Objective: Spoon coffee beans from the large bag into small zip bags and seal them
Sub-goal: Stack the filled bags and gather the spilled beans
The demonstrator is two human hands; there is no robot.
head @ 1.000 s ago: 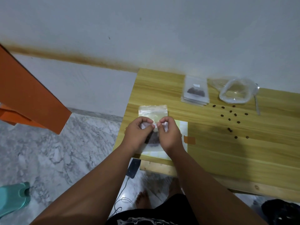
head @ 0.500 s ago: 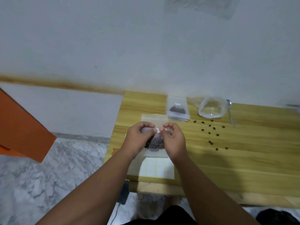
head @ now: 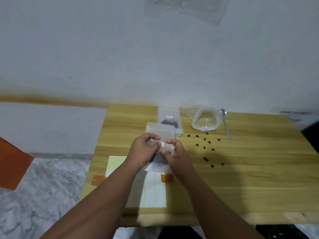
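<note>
A small clear zip bag (head: pixel 159 159) with dark coffee beans in its lower part is held upright just above the wooden table (head: pixel 241 178). My left hand (head: pixel 144 152) pinches its top edge on the left, and my right hand (head: pixel 175 152) pinches the same edge on the right. Behind the hands lies a stack of unfilled zip bags (head: pixel 159 131). Further back rests a filled zip bag (head: pixel 170 119). The large clear bag (head: pixel 205 120) lies open at the back, looking nearly empty, with a metal spoon (head: pixel 226 122) beside it.
Several loose coffee beans (head: pixel 205 147) are scattered right of my hands. A pale paper sheet (head: pixel 151 190) with orange tape tabs lies at the table's front. The wall runs along the table's far edge. An orange panel (head: pixel 12 169) leans over the marble floor at left.
The camera has tilted upward, so the table sits lower in view. My hands stay on the bag's top edge, and the bag now hangs a little more to the right.
</note>
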